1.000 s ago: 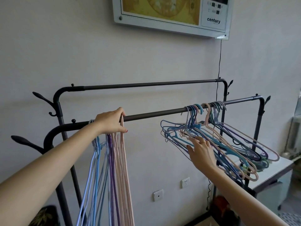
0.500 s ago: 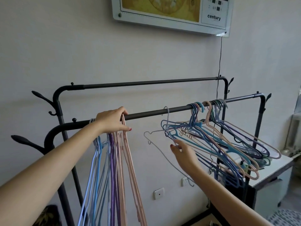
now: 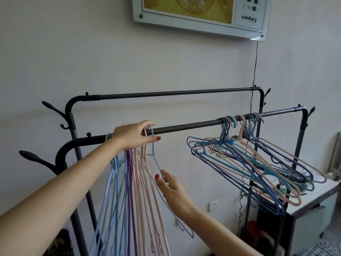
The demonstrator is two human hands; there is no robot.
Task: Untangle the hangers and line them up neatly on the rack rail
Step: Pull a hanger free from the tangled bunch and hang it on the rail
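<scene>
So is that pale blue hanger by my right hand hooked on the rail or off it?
On it: the pale blue hanger hooks over the front rail beside the left hand.

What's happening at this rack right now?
A person is sorting plastic hangers on the front rail of a dark double-rail rack. The left hand rests on the rail over a neat bunch of hangers hanging close together. The right hand touches a pale blue hanger hooked at the right end of that bunch. Further right, a tangled cluster of hangers hangs splayed out, not yet sorted.
</scene>
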